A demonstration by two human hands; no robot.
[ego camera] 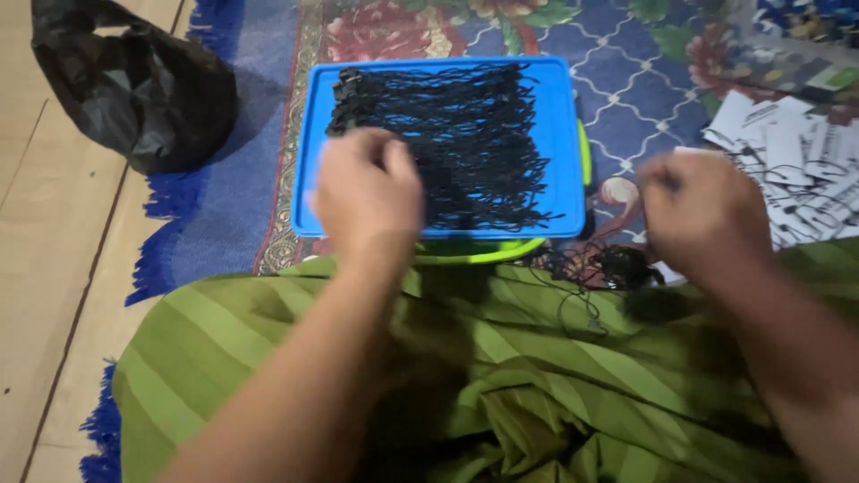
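Cords [447, 143] lie combed on the blue lid [564, 134]; the left hand [367, 192] curls over them, the right hand [702, 210] looks fisted, both blurred; a careless drag could tangle them.

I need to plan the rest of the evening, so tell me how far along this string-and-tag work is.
Done, it seems: a dense layer of black looped strings lies spread on the blue plastic lid. In hand: the left hand hovers over that layer, and the right hand is closed, though blur hides what it grips. Left: a small tangle of black strings on the rug and a heap of white paper tags beside the right hand.
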